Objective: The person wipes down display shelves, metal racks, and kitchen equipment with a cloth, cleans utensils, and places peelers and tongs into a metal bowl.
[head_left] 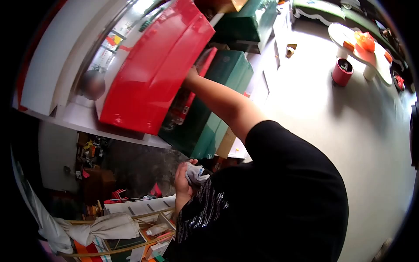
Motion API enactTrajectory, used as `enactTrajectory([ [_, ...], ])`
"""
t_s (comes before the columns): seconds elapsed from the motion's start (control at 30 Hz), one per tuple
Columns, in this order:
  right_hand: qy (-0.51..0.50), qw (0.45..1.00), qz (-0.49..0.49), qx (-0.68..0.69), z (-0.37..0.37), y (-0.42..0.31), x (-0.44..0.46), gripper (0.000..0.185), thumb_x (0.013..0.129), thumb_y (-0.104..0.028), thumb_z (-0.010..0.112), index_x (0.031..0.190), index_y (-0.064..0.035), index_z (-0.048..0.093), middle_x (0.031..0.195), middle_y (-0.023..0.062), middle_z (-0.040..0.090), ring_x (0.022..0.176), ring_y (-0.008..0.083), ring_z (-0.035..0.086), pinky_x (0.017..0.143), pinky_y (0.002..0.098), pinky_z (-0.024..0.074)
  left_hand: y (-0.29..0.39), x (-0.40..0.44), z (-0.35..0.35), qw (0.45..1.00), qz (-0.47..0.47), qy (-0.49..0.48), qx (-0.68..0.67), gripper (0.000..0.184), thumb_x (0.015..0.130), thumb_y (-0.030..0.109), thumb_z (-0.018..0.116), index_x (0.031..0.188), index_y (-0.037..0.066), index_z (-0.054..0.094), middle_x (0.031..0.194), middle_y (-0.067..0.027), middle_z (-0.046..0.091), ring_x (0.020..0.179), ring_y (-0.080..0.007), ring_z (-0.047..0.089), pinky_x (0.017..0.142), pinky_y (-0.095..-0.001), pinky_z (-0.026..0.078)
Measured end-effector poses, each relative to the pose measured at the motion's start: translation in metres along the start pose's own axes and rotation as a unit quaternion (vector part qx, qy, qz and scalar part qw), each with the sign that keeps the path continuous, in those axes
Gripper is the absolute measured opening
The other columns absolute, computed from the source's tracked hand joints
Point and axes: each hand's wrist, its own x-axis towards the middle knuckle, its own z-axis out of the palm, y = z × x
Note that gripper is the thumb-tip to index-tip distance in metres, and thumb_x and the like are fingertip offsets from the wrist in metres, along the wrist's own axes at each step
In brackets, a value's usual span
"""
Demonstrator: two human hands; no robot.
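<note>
My right arm reaches up to a large glossy red box [152,65], which stands tilted in the picture. My right hand [190,77] is at the box's near edge, its fingers hidden behind it. Beside that hand are a narrower red box [205,63] and a dark green box [224,72]. Lower down, my left hand [182,180] is close to my body, its fingers closed around a crumpled grey-white cloth [195,174] with a small blue mark.
Another green box [246,22] lies farther along the white surface. To the right, a white low table [375,59] bears orange items, with a dark red bin [342,72] beside it. Shoes [290,50] lie on the floor. A wooden-framed rack [150,218] with a cloth stands lower left.
</note>
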Motion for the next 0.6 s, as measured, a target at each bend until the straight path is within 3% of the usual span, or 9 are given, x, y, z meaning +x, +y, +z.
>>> enactTrajectory([
  [0.17, 0.107, 0.987, -0.037, 0.114, -0.023, -0.017, 0.003, 0.043, 0.085, -0.028, 0.064, 0.124, -0.0093, 0.064, 0.126, 0.0159, 0.064, 0.118, 0.0358, 0.059, 0.099, 0.0514, 0.0429, -0.002, -0.002, 0.001, 1.0, -0.006, 0.016, -0.016, 0.033, 0.099, 0.021, 0.047, 0.117, -0.004, 0.059, 0.114, -0.0191, 0.068, 0.1, -0.0284, 0.065, 0.09, -0.0395, 0.053],
  [0.3, 0.237, 0.913, -0.14, 0.302, -0.039, -0.021, -0.036, 0.042, 0.084, -0.028, 0.066, 0.121, -0.0089, 0.065, 0.125, 0.017, 0.064, 0.118, 0.0377, 0.059, 0.098, 0.0501, 0.0449, -0.002, -0.007, 0.004, 0.999, -0.009, 0.02, -0.03, 0.031, 0.1, 0.021, 0.048, 0.116, -0.002, 0.06, 0.114, -0.0183, 0.068, 0.099, -0.0258, 0.066, 0.09, -0.0378, 0.053],
  [0.4, 0.186, 0.956, -0.125, 0.188, -0.086, -0.035, -0.081, 0.036, 0.082, -0.02, 0.067, 0.116, -0.0088, 0.067, 0.12, 0.0202, 0.065, 0.115, 0.0404, 0.058, 0.093, 0.0497, 0.0484, -0.011, -0.002, -0.005, 0.999, -0.001, 0.004, -0.046, 0.03, 0.099, 0.022, 0.05, 0.116, -0.001, 0.06, 0.116, -0.0179, 0.068, 0.101, -0.0249, 0.065, 0.091, -0.0369, 0.052],
  [0.47, 0.187, 0.949, -0.188, 0.17, -0.096, -0.031, -0.095, 0.037, 0.081, -0.016, 0.068, 0.116, -0.0069, 0.067, 0.117, 0.0204, 0.066, 0.111, 0.041, 0.06, 0.091, 0.0468, 0.0498, -0.011, -0.005, -0.006, 0.999, 0.01, 0.002, -0.052, 0.029, 0.099, 0.02, 0.051, 0.116, -0.001, 0.06, 0.115, -0.0176, 0.068, 0.101, -0.0242, 0.065, 0.091, -0.0361, 0.052],
  [0.53, 0.123, 0.896, -0.09, 0.416, -0.135, -0.043, -0.125, 0.035, 0.08, -0.013, 0.069, 0.114, -0.0023, 0.065, 0.109, 0.0192, 0.068, 0.101, 0.0346, 0.066, 0.085, 0.0416, 0.0517, -0.005, -0.01, -0.002, 0.999, 0.021, 0.0, -0.048, 0.027, 0.099, 0.019, 0.051, 0.115, -0.001, 0.061, 0.112, -0.0172, 0.068, 0.101, -0.023, 0.064, 0.09, -0.0347, 0.051],
  [0.57, -0.008, 0.875, 0.06, 0.481, -0.151, -0.04, -0.138, 0.03, 0.087, -0.016, 0.068, 0.111, 0.0023, 0.064, 0.099, 0.0167, 0.071, 0.092, 0.0238, 0.068, 0.08, 0.0367, 0.052, -0.006, -0.011, -0.004, 0.998, 0.027, -0.003, -0.053, 0.027, 0.098, 0.018, 0.052, 0.116, -0.001, 0.061, 0.113, -0.0171, 0.068, 0.101, -0.0228, 0.064, 0.09, -0.0346, 0.051],
  [0.6, 0.094, 0.86, 0.107, 0.49, -0.131, -0.025, -0.154, 0.028, 0.094, -0.021, 0.065, 0.105, 0.0048, 0.062, 0.085, 0.01, 0.068, 0.079, 0.0147, 0.064, 0.07, 0.0305, 0.0501, -0.007, -0.012, -0.007, 0.998, 0.034, -0.005, -0.059, 0.027, 0.098, 0.018, 0.052, 0.116, -0.001, 0.061, 0.113, -0.0169, 0.068, 0.101, -0.0226, 0.064, 0.09, -0.0345, 0.051],
])
